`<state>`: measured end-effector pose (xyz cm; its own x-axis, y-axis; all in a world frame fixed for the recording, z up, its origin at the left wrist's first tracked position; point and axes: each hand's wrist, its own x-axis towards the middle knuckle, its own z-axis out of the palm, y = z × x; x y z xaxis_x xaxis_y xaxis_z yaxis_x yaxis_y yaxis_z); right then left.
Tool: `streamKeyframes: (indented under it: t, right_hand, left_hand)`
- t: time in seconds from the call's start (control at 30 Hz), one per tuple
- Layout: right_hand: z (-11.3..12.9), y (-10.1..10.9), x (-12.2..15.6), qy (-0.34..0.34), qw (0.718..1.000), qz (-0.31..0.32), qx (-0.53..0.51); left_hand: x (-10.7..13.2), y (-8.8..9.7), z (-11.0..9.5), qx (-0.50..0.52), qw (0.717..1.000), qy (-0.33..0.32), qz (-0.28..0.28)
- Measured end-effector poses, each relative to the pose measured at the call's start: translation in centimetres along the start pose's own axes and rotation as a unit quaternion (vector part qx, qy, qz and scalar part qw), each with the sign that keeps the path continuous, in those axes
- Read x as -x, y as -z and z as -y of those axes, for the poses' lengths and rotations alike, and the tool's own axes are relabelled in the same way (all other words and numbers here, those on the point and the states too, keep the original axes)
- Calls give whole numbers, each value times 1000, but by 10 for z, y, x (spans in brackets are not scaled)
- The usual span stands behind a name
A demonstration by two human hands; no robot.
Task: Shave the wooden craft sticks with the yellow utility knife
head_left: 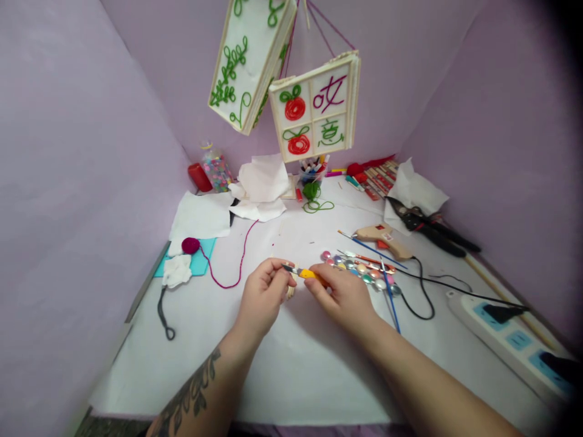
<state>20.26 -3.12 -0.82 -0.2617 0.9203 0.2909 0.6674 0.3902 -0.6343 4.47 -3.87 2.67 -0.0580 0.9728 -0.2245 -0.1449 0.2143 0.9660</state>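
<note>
My right hand is closed around a yellow-handled craft knife, its dark blade pointing left. The blade tip reaches the fingers of my left hand, which are pinched together. A small pale piece, like short wooden sticks, shows below the knife between both hands; most of it is hidden by my fingers. Just past my right hand lie round paint pots in several colours, with paintbrushes across them.
Two decorated frame lanterns hang over the table's back. A glue gun, pruning shears and a power strip lie at right. At left are a magenta yarn ball and a turquoise sheet. Green yarn sits behind.
</note>
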Motion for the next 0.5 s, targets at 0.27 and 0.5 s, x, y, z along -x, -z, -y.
streamKeyframes:
  t: [0.27,0.5]
  right_hand:
    - [-1,2,0,-8,999,-9,30]
    - [-2,3,0,4,999,-19,29]
  left_hand:
    - [2,1,-6,-76,997,-20,-8]
    - [2,3,-3,-100,995,-16,-2]
